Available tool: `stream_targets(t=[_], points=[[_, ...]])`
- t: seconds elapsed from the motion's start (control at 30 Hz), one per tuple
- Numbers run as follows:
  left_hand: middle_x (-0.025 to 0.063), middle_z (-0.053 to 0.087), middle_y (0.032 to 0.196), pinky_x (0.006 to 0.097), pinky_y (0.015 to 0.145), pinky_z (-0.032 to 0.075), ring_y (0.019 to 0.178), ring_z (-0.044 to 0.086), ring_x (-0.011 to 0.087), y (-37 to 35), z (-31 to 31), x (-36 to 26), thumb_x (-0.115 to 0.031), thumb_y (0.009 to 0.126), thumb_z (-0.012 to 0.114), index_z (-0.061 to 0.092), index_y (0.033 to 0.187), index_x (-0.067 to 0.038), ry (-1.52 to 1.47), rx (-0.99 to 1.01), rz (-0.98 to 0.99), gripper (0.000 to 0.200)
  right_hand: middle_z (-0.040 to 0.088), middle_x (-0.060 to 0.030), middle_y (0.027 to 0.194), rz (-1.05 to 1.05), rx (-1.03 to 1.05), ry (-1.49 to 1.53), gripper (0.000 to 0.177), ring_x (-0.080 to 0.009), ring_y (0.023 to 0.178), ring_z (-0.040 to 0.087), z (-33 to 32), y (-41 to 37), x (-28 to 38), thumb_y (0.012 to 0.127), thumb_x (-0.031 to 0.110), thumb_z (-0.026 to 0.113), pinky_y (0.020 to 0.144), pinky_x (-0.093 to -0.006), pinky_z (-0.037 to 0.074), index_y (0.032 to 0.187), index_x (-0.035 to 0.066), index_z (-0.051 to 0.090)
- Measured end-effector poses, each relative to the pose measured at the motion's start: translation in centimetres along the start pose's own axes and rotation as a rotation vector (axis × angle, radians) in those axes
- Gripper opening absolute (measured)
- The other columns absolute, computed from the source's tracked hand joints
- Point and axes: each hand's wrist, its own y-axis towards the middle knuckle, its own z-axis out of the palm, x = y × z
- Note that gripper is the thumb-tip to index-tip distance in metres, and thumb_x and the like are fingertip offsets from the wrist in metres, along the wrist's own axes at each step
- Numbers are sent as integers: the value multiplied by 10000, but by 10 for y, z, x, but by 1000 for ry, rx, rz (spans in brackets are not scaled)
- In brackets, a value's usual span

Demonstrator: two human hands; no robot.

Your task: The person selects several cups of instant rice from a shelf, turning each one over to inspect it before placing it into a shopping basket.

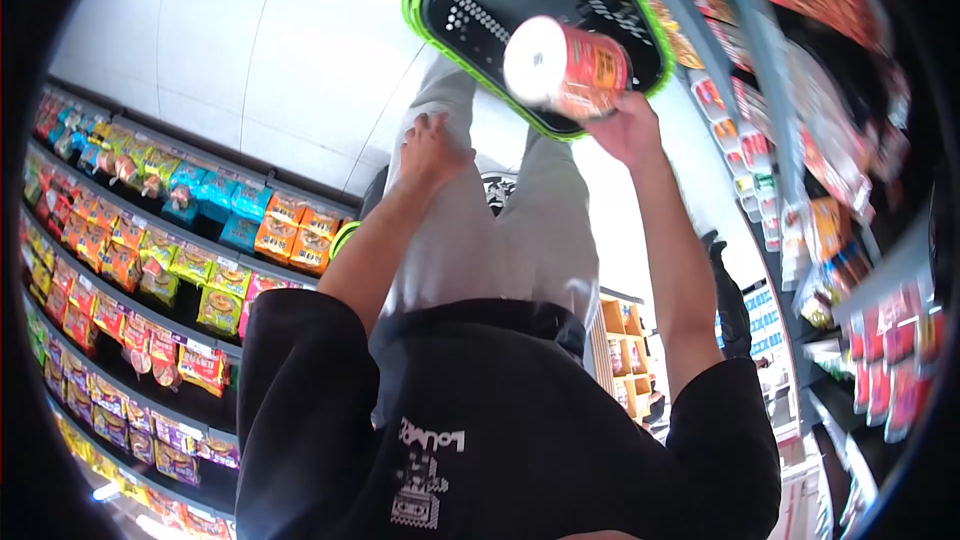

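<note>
My right hand (628, 128) is closed around a red instant noodle cup (595, 68) with a white end turned left. It holds the cup over a black shopping basket (418, 2) with a bright green rim. Dark inner walls with rows of small holes show behind the cup. My left hand (432, 154) lies on the knee of my grey trousers (450, 230), fingers spread and nothing in them.
Shelves of colourful packaged noodles (215, 310) run along the left. On the right rises another rack (765, 130) with packaged goods. White floor tiles (220, 40) stretch beyond my legs. A wooden shelf unit (622, 325) stands behind my right arm.
</note>
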Motion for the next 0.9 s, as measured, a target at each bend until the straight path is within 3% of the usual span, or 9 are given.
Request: stream_targets(t=[0.07,0.13,0.2,0.27,0.4,0.53,0.6,0.7,0.9], points=[[202,424,1555,498,1155,424,1427,441,405,-15,-5,-9,-421,751,874,366,1572,-123,-32,-65,100,1010,557,-133,1529,-38,55,41,813,-294,1430,511,73,-57,22,864,394,666,1207,-479,377,1540,3,439],[211,418,1556,508,1171,410,1430,428,423,-46,-15,-22,-343,689,945,312,1582,-97,-458,-353,671,1122,582,-177,1495,-128,108,100,743,-318,1392,550,114,-100,34,922,433,627,1200,-489,392,1517,15,480],[233,398,1572,517,1177,401,1435,417,447,-133,-84,-71,-279,603,1001,289,1588,-76,-527,-374,886,1231,590,-177,1485,-164,84,76,744,-318,1384,558,142,-141,39,932,464,621,1188,-488,412,1518,26,483],[244,380,1588,524,1177,397,1446,411,450,-211,-133,-110,-272,577,1012,289,1591,-84,-484,-459,1091,1259,556,-260,1476,-36,94,296,857,-413,1310,603,167,-174,44,939,606,581,1057,-527,536,1531,3,438],[256,382,1598,564,1175,385,1445,436,450,-319,-164,-171,-252,527,1028,303,1591,-121,-395,-571,1530,1295,552,-198,1503,-109,71,374,798,-388,1343,585,233,-238,42,1019,668,455,1074,-529,531,1549,73,441],[257,439,1548,552,1177,359,1443,437,439,-372,-158,-205,-260,565,1033,224,1636,-91,-266,-551,1752,1352,541,-131,1528,-179,452,448,659,-283,1370,575,257,-290,49,1106,586,343,1141,-458,477,1522,94,480],[243,467,1506,541,1149,382,1388,473,422,-395,-148,-211,-266,546,1037,252,1612,-62,-203,-542,1760,1339,613,-75,1459,-420,125,-166,727,-235,1353,589,257,-313,63,1085,665,322,1142,-428,473,1514,110,513],[206,504,1370,501,1068,433,1266,520,380,-414,-125,-231,-301,490,1055,347,1525,0,-152,-671,1841,1289,721,-80,1134,-369,-169,-419,916,-168,1002,686,226,-343,70,980,849,306,767,-324,546,1390,87,609],[170,419,1272,450,978,473,1168,490,330,-451,-77,-271,-390,506,1066,453,1437,-45,-351,-949,1736,1166,659,-56,893,-553,-266,-554,986,-104,732,605,216,-380,82,918,919,325,538,-230,416,1288,68,660]])
